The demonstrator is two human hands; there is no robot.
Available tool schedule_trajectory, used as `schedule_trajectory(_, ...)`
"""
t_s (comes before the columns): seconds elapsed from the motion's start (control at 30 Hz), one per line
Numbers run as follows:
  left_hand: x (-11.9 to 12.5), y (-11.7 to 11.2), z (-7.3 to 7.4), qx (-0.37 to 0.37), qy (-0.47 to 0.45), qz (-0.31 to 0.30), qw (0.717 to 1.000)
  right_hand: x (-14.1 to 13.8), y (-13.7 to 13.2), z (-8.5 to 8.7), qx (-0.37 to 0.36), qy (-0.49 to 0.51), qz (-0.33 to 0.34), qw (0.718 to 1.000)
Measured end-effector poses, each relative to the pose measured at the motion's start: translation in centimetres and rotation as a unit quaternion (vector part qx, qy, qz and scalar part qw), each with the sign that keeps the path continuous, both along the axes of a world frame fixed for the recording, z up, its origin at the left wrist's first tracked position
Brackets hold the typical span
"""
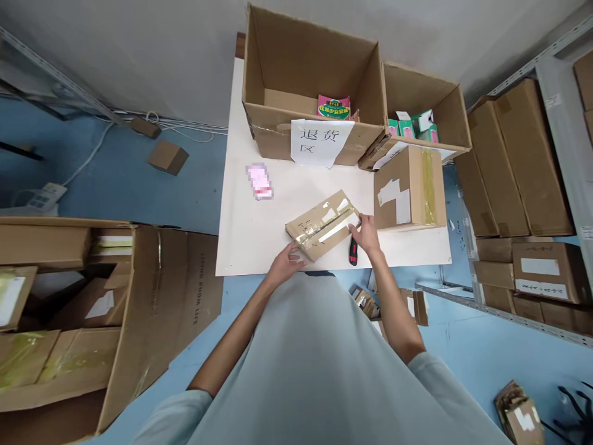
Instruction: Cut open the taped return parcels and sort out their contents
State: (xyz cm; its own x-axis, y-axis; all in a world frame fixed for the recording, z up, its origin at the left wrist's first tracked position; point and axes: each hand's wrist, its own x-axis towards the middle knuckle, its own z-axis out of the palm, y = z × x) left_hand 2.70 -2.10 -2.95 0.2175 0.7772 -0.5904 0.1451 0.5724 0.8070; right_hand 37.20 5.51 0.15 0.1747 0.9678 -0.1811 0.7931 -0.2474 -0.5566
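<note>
Taped cardboard parcel is steadied on desk: pinched by right hand, touched by left hand (closure unclear); both presumably needed for any lift.

Matt cardboard parcel, glossy plastic tape, smooth tabletop, paper sign

"What are the hands on?"

"A flat, brown cardboard parcel with shiny clear tape, tilted on the white rectangular table. The right hand pinches its right end; the left hand is at its near left edge (how firmly, I can't tell)."

"And around it?"

"A red-and-black handled tool lies just beside the right hand. Behind stand a large, open brown cardboard box bearing a white paper sign and a closed, yellow-taped brown carton."
</note>
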Motion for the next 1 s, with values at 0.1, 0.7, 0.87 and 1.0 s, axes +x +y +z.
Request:
schedule_trajectory(0.1, -2.7, -0.6, -1.0, 0.021, 0.004, 0.017, 1.0, -0.5, -6.4, -0.5, 0.009, 0.079, -0.036, 0.996)
schedule_trajectory(0.7, -0.4, 3.5, 1.1, 0.081, 0.114, 0.149, 0.979, 2.0, -7.3, -0.3, 0.03, 0.311, -0.082, 0.946)
schedule_trajectory(0.87, 2.1, 4.6, 0.7, 0.118, 0.144, 0.187, 0.965, 3.2, -4.4, -2.3, 0.005, 0.33, -0.044, 0.943)
schedule_trajectory(1.0, 3.3, 3.9, -0.2, 0.081, 0.129, 0.173, 0.973, 2.9, -4.7, -4.2, -0.058, 0.305, -0.03, 0.95)
